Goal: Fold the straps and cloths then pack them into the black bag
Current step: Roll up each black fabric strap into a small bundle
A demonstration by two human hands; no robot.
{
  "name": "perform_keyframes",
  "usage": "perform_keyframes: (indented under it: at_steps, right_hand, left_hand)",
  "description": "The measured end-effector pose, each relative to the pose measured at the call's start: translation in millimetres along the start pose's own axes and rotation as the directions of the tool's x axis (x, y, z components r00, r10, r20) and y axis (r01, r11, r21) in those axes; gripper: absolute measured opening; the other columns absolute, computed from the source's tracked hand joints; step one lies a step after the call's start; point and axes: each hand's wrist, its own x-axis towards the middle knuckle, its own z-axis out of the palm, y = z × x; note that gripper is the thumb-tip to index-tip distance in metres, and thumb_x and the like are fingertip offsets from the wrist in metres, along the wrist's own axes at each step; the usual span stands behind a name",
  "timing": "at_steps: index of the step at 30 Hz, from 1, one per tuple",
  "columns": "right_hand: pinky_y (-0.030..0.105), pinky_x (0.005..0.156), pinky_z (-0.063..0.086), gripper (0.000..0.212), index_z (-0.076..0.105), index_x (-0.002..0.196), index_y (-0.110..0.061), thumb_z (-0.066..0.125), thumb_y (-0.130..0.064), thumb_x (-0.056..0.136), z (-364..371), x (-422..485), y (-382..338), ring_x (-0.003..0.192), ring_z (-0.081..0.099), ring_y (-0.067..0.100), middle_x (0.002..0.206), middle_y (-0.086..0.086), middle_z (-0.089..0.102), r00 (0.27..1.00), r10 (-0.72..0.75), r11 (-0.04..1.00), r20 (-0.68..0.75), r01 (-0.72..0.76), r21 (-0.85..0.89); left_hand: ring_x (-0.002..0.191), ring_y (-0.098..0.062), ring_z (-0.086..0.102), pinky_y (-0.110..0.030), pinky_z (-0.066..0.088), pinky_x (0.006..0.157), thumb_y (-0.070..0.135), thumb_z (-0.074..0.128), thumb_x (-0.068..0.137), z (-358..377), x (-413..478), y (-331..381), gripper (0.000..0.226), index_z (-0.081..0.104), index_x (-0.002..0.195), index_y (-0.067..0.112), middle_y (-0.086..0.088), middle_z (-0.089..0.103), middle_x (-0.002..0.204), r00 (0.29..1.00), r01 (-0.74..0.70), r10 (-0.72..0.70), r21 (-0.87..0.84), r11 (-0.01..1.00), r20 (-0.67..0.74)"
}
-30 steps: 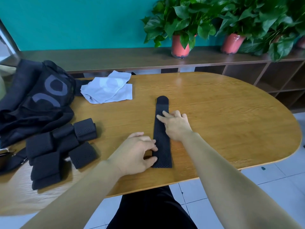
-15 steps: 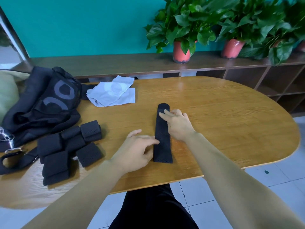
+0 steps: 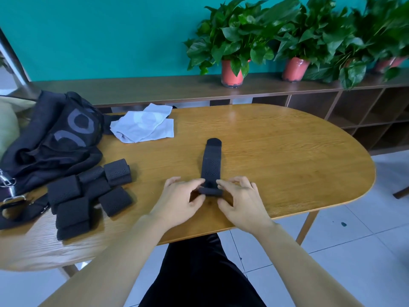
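The wooden desk (image 3: 287, 151) carries everything the task names, and nothing looks packed yet. The black bag (image 3: 55, 134) lies slumped at the far left of the desk, its mouth not clearly shown, and I see no strap or cloth going into it. Just in front of the bag sits a pile of folded straps (image 3: 88, 196), several dark bundles touching one another; these look finished as far as folding goes and wait only to be packed. The white cloths (image 3: 143, 127) lie beside the bag toward the far edge, loosely laid one over another, with uneven edges, so I judge they need proper folding. One strap (image 3: 211, 165) stretches flat along the middle of the desk, its rounded tip pointing away from the person and its near end turned over into a short first roll. The left grip (image 3: 181, 196) pinches that rolled end from one side, thumb below and fingers curled over it; the right grip (image 3: 241, 200) does the same from the other side. By my reading the work is somewhere past the middle of the strap folding: this strap has most of its length left to fold, then the cloths, then all the packing
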Motion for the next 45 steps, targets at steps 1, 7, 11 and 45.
perform_keyframes:
  at_steps: [1, 7, 11, 45]
  right_hand:
    - [0.03, 0.089, 0.03, 0.045, 0.057, 0.128, -0.018, 0.055, -0.033, 0.085, 4.1, 2.7, -3.2, 0.121, 0.04, 0.013, 0.105, -0.005, 0.066, 0.996, 0.055, 0.998, -0.066, -0.053, 0.019]
    - [0.031, 0.08, 0.033, 0.046, 0.05, 0.135, -0.018, 0.059, -0.028, 0.091, 21.8, 11.2, -18.7, 0.106, 0.048, 0.018, 0.089, -0.005, 0.067, 0.94, 0.244, 0.97, -0.237, -0.231, 0.082]
    - [0.036, 0.073, 0.04, 0.046, 0.056, 0.13, -0.015, 0.065, -0.024, 0.086, 28.6, 14.2, -20.7, 0.098, 0.055, 0.025, 0.091, -0.001, 0.07, 0.941, 0.221, 0.97, -0.257, -0.239, -0.041]
    - [0.032, 0.087, 0.033, 0.036, 0.06, 0.126, -0.016, 0.051, -0.014, 0.092, 24.3, 13.2, -19.7, 0.11, 0.05, 0.02, 0.102, 0.005, 0.068, 0.974, 0.167, 0.985, -0.155, -0.159, 0.058]
  left_hand:
    - [0.108, -0.005, 0.058, -0.029, 0.015, 0.113, 0.035, 0.054, 0.094, 2.3, 1.6, 0.7, 0.038, 0.053, 0.131, 0.028, 0.011, 0.069, 0.112, 0.999, 0.032, -0.032, -0.008, 0.999, -0.031]
    - [0.087, -0.011, 0.06, -0.029, 0.023, 0.098, 0.034, 0.051, 0.097, 7.2, 10.3, 10.6, 0.043, 0.045, 0.139, 0.025, 0.01, 0.07, 0.098, 0.981, 0.158, -0.15, 0.057, 0.986, -0.123]
    - [0.094, -0.011, 0.06, -0.03, 0.022, 0.096, 0.037, 0.048, 0.098, 6.2, 17.1, 13.4, 0.048, 0.038, 0.144, 0.026, 0.011, 0.068, 0.103, 0.982, 0.176, -0.162, 0.158, 0.972, -0.097]
    - [0.119, -0.007, 0.052, -0.035, 0.022, 0.108, 0.05, 0.051, 0.093, -15.7, 9.6, -7.0, 0.048, 0.05, 0.137, 0.03, 0.01, 0.067, 0.116, 0.989, 0.104, -0.103, -0.007, 0.995, 0.107]
